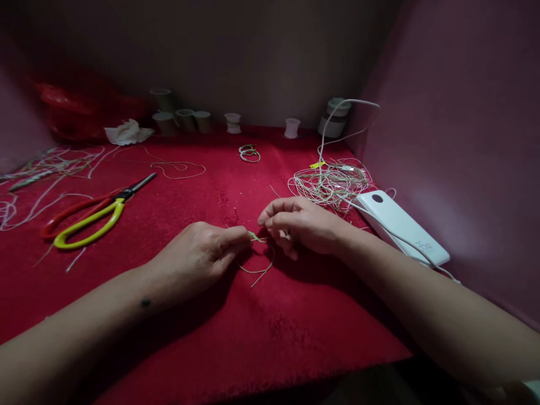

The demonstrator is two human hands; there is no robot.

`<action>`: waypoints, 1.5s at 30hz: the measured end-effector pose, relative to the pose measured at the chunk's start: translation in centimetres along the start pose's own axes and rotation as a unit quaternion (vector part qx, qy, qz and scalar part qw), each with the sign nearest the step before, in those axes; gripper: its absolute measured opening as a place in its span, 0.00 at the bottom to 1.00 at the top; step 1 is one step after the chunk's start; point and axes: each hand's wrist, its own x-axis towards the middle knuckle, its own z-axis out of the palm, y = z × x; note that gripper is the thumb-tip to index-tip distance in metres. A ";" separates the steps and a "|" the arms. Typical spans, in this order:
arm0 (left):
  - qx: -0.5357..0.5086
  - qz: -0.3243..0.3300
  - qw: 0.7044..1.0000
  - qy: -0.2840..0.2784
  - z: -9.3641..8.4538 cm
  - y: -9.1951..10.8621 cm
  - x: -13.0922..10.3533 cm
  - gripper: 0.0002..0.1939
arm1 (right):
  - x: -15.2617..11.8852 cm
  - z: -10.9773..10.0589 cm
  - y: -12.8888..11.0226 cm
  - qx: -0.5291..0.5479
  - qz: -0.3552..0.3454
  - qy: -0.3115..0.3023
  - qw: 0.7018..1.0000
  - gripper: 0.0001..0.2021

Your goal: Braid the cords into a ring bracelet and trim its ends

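Observation:
My left hand (211,247) pinches a short green knotted cord (254,236) between thumb and fingertips. The knotted part sticks out to the right of the fingertips. A thin loose tail of the cord (264,271) curves below it over the red cloth. Just to the right, my right hand (301,225) hovers with bent fingers spread from the thumb, close to the cord's end. No cord can be made out between its fingers. Part of the cord is hidden inside my left hand.
Yellow-and-red-handled scissors (90,222) lie at left, near loose cord strands (63,163). Right are a tangled cord bundle (329,183) and a white power bank (405,228) with a cable. A finished-looking cord loop (250,153), spools (233,122) and a jar (333,118) sit behind.

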 end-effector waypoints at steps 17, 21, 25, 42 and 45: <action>0.057 0.022 0.998 0.008 0.5 0.0 -0.3 0.15 | 0.0 1.5 0.0 -0.170 0.041 0.061 0.983 0.04; -0.028 -0.024 0.999 -0.017 -0.1 0.8 0.0 0.15 | 0.0 1.5 0.1 -0.167 0.040 0.060 0.983 0.05; -0.148 -0.141 0.977 -0.062 -0.5 1.5 0.6 0.22 | 0.0 1.6 0.0 -0.205 0.031 0.064 0.976 0.05; -0.231 -0.160 0.960 -0.014 0.2 1.3 0.9 0.14 | -0.3 2.1 -0.5 -0.168 0.051 0.039 0.984 0.07; -0.228 -0.154 0.961 -0.011 0.3 1.3 0.9 0.15 | -0.3 2.1 -0.5 -0.173 0.061 0.038 0.982 0.08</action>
